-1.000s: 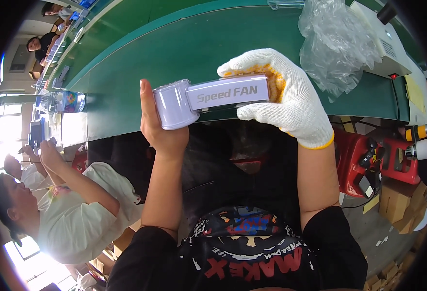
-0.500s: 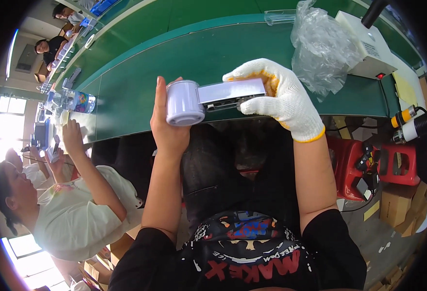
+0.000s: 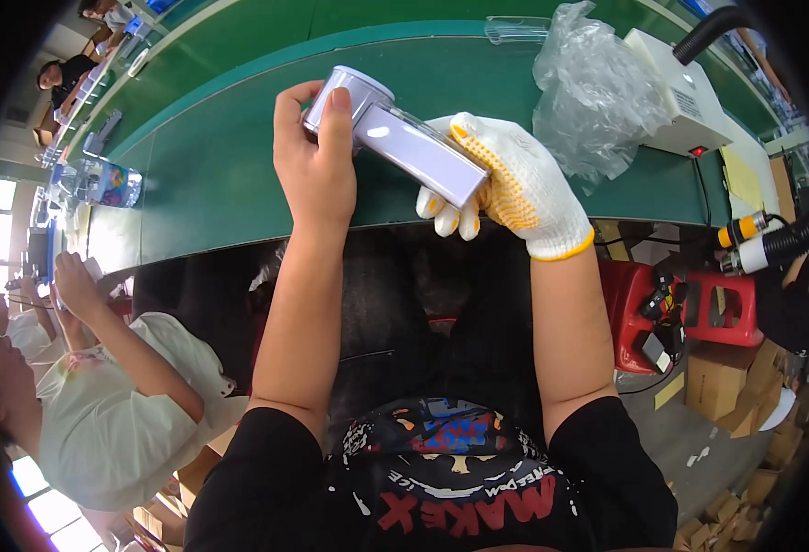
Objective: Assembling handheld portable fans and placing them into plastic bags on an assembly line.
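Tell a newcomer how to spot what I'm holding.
Find the green table, then the hands over its near edge. Bare left hand and gloved right hand hold the lilac device; its rounded head and boxy handle set it apart from the crumpled plastic.

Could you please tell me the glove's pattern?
The glove is white with yellow dots, best seen in the head view.
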Available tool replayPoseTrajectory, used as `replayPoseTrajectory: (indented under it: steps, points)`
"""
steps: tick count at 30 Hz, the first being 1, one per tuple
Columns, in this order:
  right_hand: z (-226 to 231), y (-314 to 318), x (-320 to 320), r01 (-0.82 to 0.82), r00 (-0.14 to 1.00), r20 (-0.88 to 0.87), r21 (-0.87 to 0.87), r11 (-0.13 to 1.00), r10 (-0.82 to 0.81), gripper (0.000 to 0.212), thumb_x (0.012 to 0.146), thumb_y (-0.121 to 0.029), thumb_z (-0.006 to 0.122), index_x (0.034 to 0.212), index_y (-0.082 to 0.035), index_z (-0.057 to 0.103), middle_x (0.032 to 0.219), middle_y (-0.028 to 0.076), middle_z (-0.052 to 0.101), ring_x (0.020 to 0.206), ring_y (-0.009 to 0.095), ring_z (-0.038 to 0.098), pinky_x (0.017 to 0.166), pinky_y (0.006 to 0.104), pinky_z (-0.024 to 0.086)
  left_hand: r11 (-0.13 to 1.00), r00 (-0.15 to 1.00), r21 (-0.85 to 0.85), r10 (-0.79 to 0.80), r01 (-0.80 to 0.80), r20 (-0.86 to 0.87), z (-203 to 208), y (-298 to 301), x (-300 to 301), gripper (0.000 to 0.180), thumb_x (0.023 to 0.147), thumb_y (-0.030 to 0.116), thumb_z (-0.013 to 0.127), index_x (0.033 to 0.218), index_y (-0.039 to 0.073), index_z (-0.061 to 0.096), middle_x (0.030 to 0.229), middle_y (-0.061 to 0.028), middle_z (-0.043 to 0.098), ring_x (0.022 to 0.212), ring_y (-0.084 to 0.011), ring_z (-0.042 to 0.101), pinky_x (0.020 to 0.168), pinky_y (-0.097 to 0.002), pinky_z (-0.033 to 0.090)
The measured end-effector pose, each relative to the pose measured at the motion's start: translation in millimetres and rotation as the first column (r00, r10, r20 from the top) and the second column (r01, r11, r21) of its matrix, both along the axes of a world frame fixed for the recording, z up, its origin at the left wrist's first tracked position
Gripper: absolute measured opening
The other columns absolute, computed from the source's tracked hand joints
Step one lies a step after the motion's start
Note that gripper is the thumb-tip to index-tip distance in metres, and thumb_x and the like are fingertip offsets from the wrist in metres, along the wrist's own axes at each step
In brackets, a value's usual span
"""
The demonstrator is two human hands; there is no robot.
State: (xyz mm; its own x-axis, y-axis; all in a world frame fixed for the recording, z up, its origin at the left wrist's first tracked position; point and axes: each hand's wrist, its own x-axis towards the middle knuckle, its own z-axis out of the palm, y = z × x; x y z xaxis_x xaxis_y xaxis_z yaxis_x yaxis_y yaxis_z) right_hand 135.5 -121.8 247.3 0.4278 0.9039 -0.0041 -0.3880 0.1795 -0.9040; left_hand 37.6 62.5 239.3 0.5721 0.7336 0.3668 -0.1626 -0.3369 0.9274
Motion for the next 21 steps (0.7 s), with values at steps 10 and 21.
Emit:
replayPoseTrajectory:
  steps: [10, 21]
  points:
    - [9, 2, 4, -0.024, 1.0, -0.005, -0.031, 0.999, 0.023, 0.069, 0.111, -0.044, 0.039, 0.144, 0.015, 0.049, 0.082, 0.03, 0.072, 0.054, 0.03, 0.071, 0.042, 0.0304, 0.055, 0.993, 0.997, 0.093, 0.077, -0.077, 0.006, 7, -2, -6, 0.047, 0.089, 0.038, 0.081, 0.111, 0.002, 0.06, 0.077, -0.0067, 0.068, 0.067, -0.0114, 0.06, 0.062, -0.0267, 0.047]
    - [12, 0, -1, -0.044, 0.998, -0.05, 0.001, 0.999, 0.044, 0.06, 0.103, -0.042, 0.061, 0.137, 0.008, 0.061, 0.086, 0.02, 0.073, 0.064, 0.022, 0.072, 0.051, 0.0273, 0.055, 0.993, 0.986, 0.109, -0.05, 0.032, 0.161, 3, 0, -8, 0.051, 0.091, 0.038, 0.08, 0.12, 0.004, 0.056, 0.09, -0.0109, 0.072, 0.079, -0.0138, 0.065, 0.071, -0.0276, 0.051]
